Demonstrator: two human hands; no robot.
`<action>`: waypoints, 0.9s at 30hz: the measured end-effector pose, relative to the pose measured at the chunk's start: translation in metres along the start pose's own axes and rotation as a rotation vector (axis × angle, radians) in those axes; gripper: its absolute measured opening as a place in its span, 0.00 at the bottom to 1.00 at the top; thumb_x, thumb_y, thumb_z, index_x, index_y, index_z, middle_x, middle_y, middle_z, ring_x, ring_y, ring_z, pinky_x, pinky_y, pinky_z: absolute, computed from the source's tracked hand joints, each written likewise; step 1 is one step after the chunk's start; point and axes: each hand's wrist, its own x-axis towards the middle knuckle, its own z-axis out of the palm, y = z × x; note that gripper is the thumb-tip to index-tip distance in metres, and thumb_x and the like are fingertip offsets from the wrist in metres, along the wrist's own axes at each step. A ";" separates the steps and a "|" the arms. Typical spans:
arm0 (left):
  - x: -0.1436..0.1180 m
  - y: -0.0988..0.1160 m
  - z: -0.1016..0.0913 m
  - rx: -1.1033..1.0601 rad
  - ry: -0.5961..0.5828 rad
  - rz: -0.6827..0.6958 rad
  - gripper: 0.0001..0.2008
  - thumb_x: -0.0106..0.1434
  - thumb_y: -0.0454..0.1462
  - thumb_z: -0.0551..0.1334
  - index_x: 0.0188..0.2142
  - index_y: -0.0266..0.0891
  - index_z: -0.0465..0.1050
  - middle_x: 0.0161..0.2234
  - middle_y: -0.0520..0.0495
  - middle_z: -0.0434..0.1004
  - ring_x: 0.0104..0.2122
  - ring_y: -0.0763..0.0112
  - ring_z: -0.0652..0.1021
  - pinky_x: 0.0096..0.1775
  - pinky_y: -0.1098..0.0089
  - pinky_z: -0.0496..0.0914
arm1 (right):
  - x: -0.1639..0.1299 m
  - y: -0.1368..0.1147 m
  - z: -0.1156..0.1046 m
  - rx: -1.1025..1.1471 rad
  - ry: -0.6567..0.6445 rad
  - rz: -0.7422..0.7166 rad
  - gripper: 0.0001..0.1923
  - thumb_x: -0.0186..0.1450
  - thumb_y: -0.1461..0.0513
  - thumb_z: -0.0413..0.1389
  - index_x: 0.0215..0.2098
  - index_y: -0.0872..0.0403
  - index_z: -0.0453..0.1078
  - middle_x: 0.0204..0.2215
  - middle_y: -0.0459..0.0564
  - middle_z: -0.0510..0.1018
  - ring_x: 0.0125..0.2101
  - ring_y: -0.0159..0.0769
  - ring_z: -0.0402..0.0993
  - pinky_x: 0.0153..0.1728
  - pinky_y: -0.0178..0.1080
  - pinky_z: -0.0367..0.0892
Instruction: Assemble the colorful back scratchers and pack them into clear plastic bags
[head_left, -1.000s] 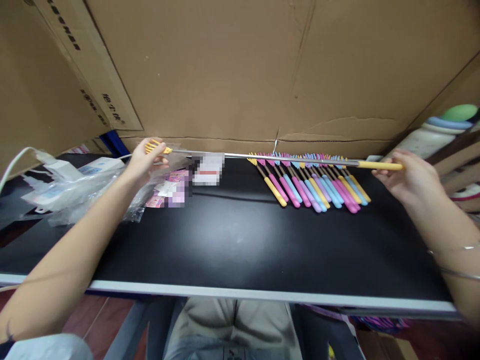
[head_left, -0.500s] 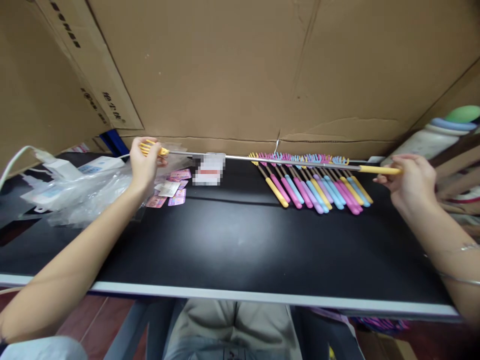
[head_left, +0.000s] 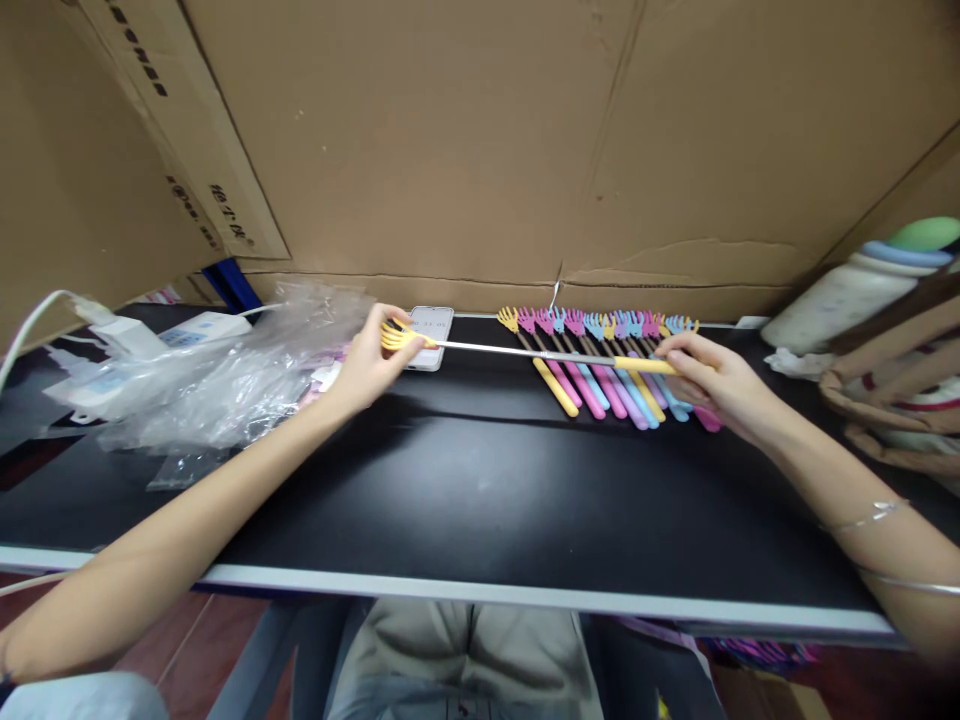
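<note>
My left hand (head_left: 369,362) pinches the yellow claw head of a telescopic back scratcher (head_left: 525,352). My right hand (head_left: 712,385) grips its yellow handle. The thin metal shaft spans between them, held just above the black table (head_left: 465,480). Under the shaft and my right hand lies a row of several back scratchers (head_left: 600,365) with yellow, pink, blue and purple handles, claw heads toward the cardboard wall.
A phone (head_left: 429,335) lies flat behind my left hand. Crumpled clear plastic bags (head_left: 217,375) and white chargers (head_left: 127,340) crowd the left side. Cardboard sheets (head_left: 480,140) wall off the back. A bottle (head_left: 847,290) and a basket (head_left: 892,390) stand at right.
Both hands have come toward each other, and the scratcher's shaft has shortened to about half its former length. The pixelated patch over the phone is gone.
</note>
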 end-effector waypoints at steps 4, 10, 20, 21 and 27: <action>-0.007 0.008 0.007 0.018 -0.128 0.100 0.17 0.58 0.45 0.61 0.40 0.41 0.57 0.32 0.52 0.67 0.29 0.73 0.72 0.31 0.73 0.66 | -0.002 -0.001 0.000 -0.059 -0.057 -0.052 0.15 0.60 0.49 0.57 0.33 0.51 0.64 0.12 0.36 0.53 0.12 0.23 0.47 0.14 0.32 0.40; -0.027 0.019 0.022 0.053 -0.481 0.142 0.16 0.62 0.44 0.57 0.45 0.42 0.54 0.30 0.53 0.67 0.25 0.72 0.71 0.31 0.70 0.65 | -0.006 -0.002 0.018 -0.223 -0.252 -0.069 0.16 0.62 0.49 0.55 0.39 0.51 0.66 0.15 0.39 0.61 0.13 0.26 0.53 0.14 0.34 0.48; -0.028 0.024 0.022 0.020 -0.479 0.155 0.14 0.65 0.44 0.56 0.47 0.43 0.56 0.33 0.51 0.71 0.25 0.72 0.74 0.32 0.69 0.67 | -0.006 -0.005 0.028 -0.413 -0.296 -0.146 0.16 0.64 0.49 0.52 0.41 0.51 0.68 0.21 0.43 0.69 0.17 0.28 0.61 0.18 0.33 0.54; -0.027 0.024 0.021 0.036 -0.482 0.162 0.14 0.65 0.44 0.55 0.47 0.43 0.56 0.33 0.51 0.71 0.25 0.71 0.74 0.32 0.69 0.67 | -0.005 -0.004 0.028 -0.454 -0.314 -0.156 0.16 0.65 0.50 0.52 0.41 0.52 0.68 0.22 0.44 0.70 0.19 0.28 0.62 0.19 0.33 0.56; -0.027 0.022 0.020 0.233 -0.517 0.200 0.14 0.66 0.45 0.54 0.48 0.43 0.58 0.27 0.54 0.73 0.25 0.69 0.75 0.30 0.71 0.64 | -0.005 -0.002 0.030 -0.629 -0.367 -0.233 0.15 0.66 0.51 0.50 0.41 0.52 0.71 0.25 0.46 0.72 0.22 0.30 0.64 0.24 0.33 0.56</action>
